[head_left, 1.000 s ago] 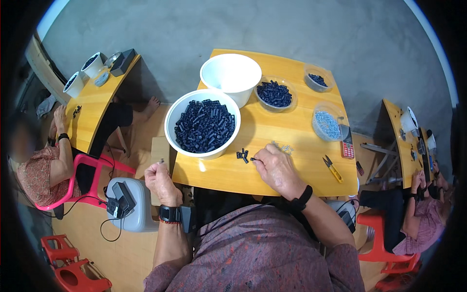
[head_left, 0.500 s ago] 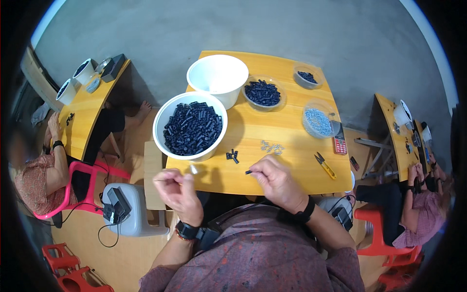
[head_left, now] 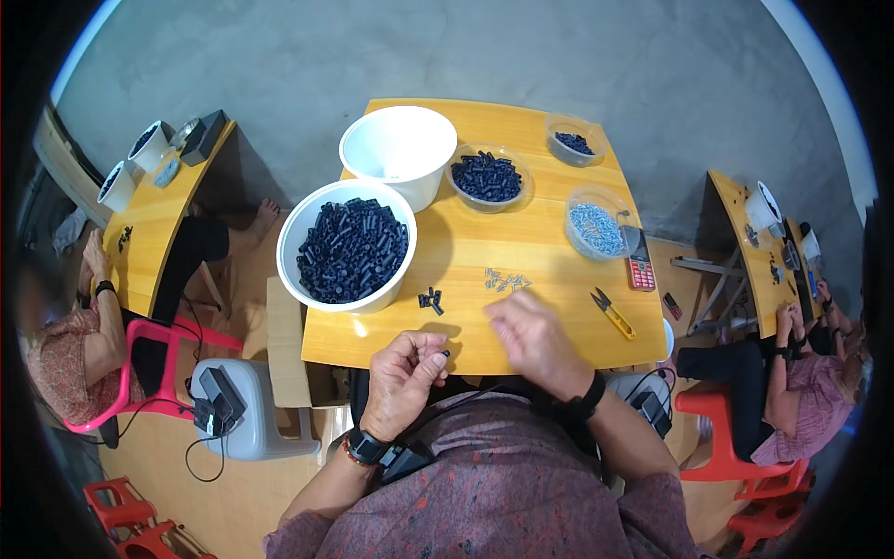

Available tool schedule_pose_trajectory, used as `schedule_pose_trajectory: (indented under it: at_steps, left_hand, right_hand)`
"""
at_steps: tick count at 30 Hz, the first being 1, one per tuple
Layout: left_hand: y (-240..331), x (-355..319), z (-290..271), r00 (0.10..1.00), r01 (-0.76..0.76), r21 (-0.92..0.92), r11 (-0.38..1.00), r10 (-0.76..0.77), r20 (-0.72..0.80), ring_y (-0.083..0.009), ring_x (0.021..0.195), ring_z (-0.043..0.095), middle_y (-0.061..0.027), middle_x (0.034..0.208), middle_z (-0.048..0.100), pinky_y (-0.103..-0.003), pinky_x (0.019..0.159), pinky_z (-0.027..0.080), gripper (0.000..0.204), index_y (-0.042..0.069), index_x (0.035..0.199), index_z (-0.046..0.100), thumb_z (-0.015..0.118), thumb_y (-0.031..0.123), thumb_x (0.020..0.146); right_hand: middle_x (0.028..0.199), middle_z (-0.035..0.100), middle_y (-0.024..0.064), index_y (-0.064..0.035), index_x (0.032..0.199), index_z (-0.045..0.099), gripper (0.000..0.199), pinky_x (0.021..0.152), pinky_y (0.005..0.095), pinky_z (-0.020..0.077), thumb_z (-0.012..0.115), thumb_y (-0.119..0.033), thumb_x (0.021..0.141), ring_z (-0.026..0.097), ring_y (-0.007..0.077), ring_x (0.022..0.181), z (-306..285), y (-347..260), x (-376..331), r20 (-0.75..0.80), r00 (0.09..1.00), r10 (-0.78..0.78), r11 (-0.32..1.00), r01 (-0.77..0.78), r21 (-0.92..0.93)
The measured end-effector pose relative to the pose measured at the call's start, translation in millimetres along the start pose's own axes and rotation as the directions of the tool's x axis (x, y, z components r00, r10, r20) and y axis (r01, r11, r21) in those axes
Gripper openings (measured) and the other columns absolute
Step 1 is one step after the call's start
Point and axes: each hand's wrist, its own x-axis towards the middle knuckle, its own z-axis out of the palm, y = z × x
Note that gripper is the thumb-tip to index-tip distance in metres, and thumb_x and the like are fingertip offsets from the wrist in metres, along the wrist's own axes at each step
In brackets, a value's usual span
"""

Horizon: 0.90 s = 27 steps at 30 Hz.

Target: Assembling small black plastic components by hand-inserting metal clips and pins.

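Observation:
My left hand (head_left: pixel 403 384) is at the table's near edge, its thumb and fingers pinched on a small black plastic piece (head_left: pixel 445 353) that pokes out past the fingertips. To its right, my right hand (head_left: pixel 535 343) is smeared by motion just below a scatter of small silvery metal pins (head_left: pixel 506 280); whether its fingers hold anything does not show. A few loose black tubes (head_left: pixel 431 300) lie ahead of my left hand. Behind them stands a white bucket (head_left: pixel 288 244) filled with black tubular pieces.
An empty-looking white bucket (head_left: pixel 399 149) stands behind the full one. Clear tubs hold black pieces (head_left: pixel 486 176), more black pieces (head_left: pixel 574 143) and blue-silver small parts (head_left: pixel 597 229). Yellow-handled snips (head_left: pixel 616 317) and a red keypad phone (head_left: pixel 641 266) lie at the right. People sit at side tables.
My left hand has moved right, and the small black piece is now in it instead of my right hand. My right hand has moved slightly up toward the pins, blurred.

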Motion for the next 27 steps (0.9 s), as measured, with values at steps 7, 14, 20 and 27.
schedule_pose_trajectory:
  at_steps: [7,14,20,27]
  left_hand:
    - [-1,1,-2,1.000,0.008,0.005,1.000,-0.008,-0.023,-0.0070,0.069,0.061,-0.0027,0.081,0.066,-0.022,0.062,0.053,0.011,-0.004,0.102,0.066,0.063,0.005,0.098]
    - [1,2,-2,0.999,0.038,0.007,0.999,-0.038,-0.009,-0.0065,0.067,0.060,-0.0025,0.080,0.065,-0.022,0.061,0.052,0.011,-0.004,0.102,0.065,0.063,0.006,0.098]
    - [2,2,-2,0.999,0.046,0.043,0.998,-0.047,0.005,-0.0070,0.067,0.060,-0.0024,0.080,0.064,-0.022,0.061,0.053,0.011,-0.002,0.102,0.065,0.063,0.007,0.098]
    - [4,2,-2,0.998,0.059,0.028,0.998,-0.059,0.006,-0.0077,0.067,0.061,-0.0029,0.080,0.065,-0.022,0.062,0.054,0.010,-0.002,0.102,0.065,0.064,0.008,0.098]
  right_hand:
    - [0.089,0.060,0.0177,-0.0005,0.096,0.068,0.011,0.071,0.0443,0.0520,0.064,0.000,0.086,0.064,0.0378,0.082,-5,18,15,-0.033,0.993,0.110,0.959,-0.115,-0.259]
    - [0.088,0.060,0.0162,-0.0006,0.092,0.068,0.007,0.071,0.0436,0.0518,0.065,-0.002,0.086,0.064,0.0367,0.080,-4,18,15,0.038,0.998,0.054,0.955,-0.040,-0.294]
    - [0.086,0.060,0.0149,-0.0027,0.091,0.069,0.006,0.068,0.0414,0.0507,0.067,-0.003,0.085,0.063,0.0349,0.078,-5,22,25,-0.079,0.995,0.054,0.972,-0.070,-0.223]
    - [0.086,0.060,0.0144,-0.0026,0.087,0.066,0.003,0.070,0.0412,0.0501,0.067,-0.005,0.085,0.062,0.0340,0.079,-2,23,31,0.025,0.998,0.062,0.969,-0.055,-0.241]
